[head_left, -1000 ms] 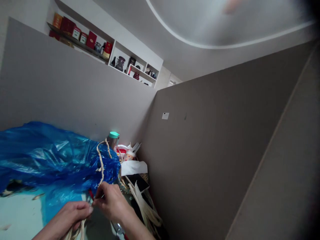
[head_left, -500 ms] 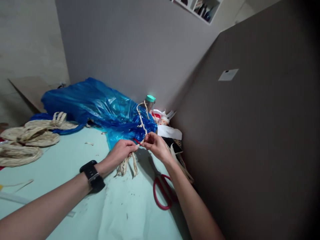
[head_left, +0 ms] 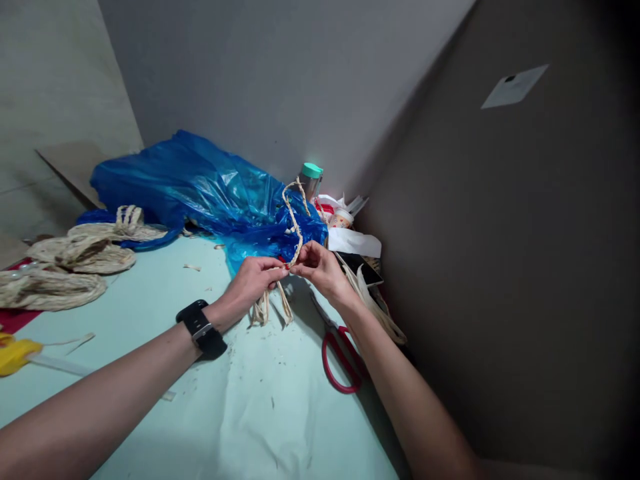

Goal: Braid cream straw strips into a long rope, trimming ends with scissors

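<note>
A braided pale straw-like cord (head_left: 293,215) rises from between my hands in a bent loop. My left hand (head_left: 256,281), with a black watch on its wrist, pinches the cord's lower end. Close beside it, fingertips almost touching, my right hand (head_left: 323,270) pinches the cord too. Something small and red shows at the fingertips, too little to name. Loose fiber strands (head_left: 273,307) hang below my left hand over the table. Scissors with red handles (head_left: 343,360) lie by my right forearm, partly covered by it.
A large blue plastic bag (head_left: 190,187) lies behind the hands against a grey wall. Bundles of dried fiber (head_left: 75,257) rest at left, above a yellow-handled tool (head_left: 20,353). A jar with a green lid (head_left: 311,175), a cup and white paper (head_left: 354,242) crowd the corner.
The view has tilted down and shifted left, so everything sits higher and further right. Both hands still pinch the cord, their fingertips now closer together. More of the yellow-handled tool shows.
</note>
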A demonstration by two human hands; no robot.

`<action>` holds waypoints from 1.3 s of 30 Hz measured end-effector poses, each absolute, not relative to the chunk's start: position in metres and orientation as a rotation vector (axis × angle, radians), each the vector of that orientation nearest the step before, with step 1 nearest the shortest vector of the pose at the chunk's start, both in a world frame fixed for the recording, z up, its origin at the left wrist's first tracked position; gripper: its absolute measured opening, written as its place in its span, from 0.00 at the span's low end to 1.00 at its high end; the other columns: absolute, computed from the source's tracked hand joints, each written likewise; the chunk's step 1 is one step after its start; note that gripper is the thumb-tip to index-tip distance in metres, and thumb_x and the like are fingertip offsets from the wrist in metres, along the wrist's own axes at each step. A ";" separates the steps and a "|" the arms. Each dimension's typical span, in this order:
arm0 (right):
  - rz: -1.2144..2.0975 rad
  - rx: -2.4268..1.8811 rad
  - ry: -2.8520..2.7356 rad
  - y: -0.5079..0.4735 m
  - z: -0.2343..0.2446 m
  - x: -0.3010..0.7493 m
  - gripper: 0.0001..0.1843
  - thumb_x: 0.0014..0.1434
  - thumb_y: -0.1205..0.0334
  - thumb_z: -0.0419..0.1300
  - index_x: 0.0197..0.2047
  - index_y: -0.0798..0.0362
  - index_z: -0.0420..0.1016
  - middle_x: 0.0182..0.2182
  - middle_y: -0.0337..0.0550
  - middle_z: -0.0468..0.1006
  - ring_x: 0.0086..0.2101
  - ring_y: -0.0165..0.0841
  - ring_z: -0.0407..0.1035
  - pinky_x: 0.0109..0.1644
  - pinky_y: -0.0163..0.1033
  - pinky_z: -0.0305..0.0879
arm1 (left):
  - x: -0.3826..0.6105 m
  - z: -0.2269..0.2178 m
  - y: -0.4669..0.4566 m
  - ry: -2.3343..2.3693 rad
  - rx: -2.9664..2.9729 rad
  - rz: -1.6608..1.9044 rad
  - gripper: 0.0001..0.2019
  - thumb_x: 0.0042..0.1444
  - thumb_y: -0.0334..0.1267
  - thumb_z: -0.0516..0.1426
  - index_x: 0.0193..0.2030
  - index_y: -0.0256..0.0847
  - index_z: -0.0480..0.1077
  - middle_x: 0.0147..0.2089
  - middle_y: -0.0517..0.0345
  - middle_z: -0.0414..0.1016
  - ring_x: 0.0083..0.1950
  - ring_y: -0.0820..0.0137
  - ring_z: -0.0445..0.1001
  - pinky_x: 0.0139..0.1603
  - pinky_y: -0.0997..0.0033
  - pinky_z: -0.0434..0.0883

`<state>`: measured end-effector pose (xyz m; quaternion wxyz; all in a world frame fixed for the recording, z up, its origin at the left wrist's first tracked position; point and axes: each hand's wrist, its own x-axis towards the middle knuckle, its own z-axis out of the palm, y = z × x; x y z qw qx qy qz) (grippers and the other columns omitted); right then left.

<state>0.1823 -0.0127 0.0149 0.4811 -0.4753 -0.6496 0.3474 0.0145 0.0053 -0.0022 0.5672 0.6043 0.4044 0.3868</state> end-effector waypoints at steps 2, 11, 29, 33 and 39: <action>0.799 -1.172 -1.611 -0.015 0.019 0.183 0.12 0.48 0.65 0.63 0.31 0.51 0.61 0.27 0.34 0.71 0.29 0.28 0.69 0.37 0.34 0.66 | 0.015 0.000 0.004 0.953 1.385 0.905 0.10 0.46 0.41 0.62 0.31 0.37 0.77 0.19 0.66 0.64 0.20 0.77 0.57 0.21 0.74 0.51; 0.361 -1.220 -1.823 -0.020 0.019 0.179 0.07 0.56 0.69 0.57 0.38 0.50 0.64 0.34 0.38 0.76 0.36 0.33 0.72 0.43 0.38 0.66 | 0.011 0.004 0.010 0.967 1.281 0.787 0.09 0.44 0.39 0.63 0.31 0.35 0.77 0.15 0.69 0.56 0.16 0.81 0.49 0.18 0.75 0.42; 0.983 -1.111 -1.295 -0.015 0.012 0.168 0.35 0.41 0.66 0.69 0.51 0.50 0.58 0.37 0.36 0.72 0.30 0.29 0.73 0.36 0.36 0.70 | 0.020 0.000 0.004 0.982 1.427 0.876 0.04 0.38 0.35 0.61 0.19 0.37 0.73 0.16 0.66 0.62 0.22 0.76 0.55 0.24 0.73 0.51; 1.133 -1.008 -1.257 -0.016 0.013 0.169 0.38 0.39 0.64 0.72 0.52 0.47 0.61 0.40 0.38 0.71 0.32 0.29 0.72 0.39 0.37 0.71 | 0.021 -0.001 0.003 0.982 1.352 0.892 0.05 0.38 0.35 0.60 0.17 0.38 0.70 0.14 0.68 0.58 0.19 0.78 0.52 0.21 0.73 0.48; 0.971 -1.111 -1.499 -0.018 0.015 0.169 0.11 0.49 0.60 0.66 0.38 0.52 0.77 0.36 0.41 0.78 0.37 0.34 0.72 0.43 0.38 0.67 | 0.022 0.002 -0.002 0.967 1.260 0.895 0.03 0.39 0.34 0.59 0.20 0.38 0.71 0.14 0.69 0.57 0.17 0.79 0.50 0.19 0.74 0.45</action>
